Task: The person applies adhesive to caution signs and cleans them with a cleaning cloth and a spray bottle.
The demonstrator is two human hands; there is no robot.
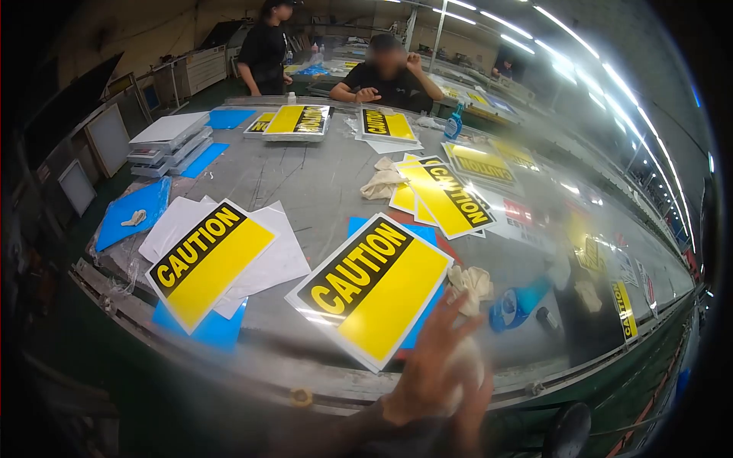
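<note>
Smeared by motion, my left hand (434, 359) is raised at the table's front edge, its upper fingers apart. Against it, lower right, is what looks like my right hand (475, 404), blurred and mostly hidden. Something pale shows between them; I cannot tell what it is. Just left of the hands lies a stack of yellow and black CAUTION signs (374, 286), partly over a blue sheet (418, 330). A crumpled pale cloth (471, 287) sits right beyond my fingertips. To its right, a blue spray bottle (513, 307) lies on its side.
Another CAUTION sign (212, 263) lies on white sheets (279, 259) at left. Fanned signs (450, 200) and a second cloth (382, 183) are farther back. Stacked panels (169, 141) stand at the left edge. One person (385, 76) sits across the table; another person (262, 53) stands behind.
</note>
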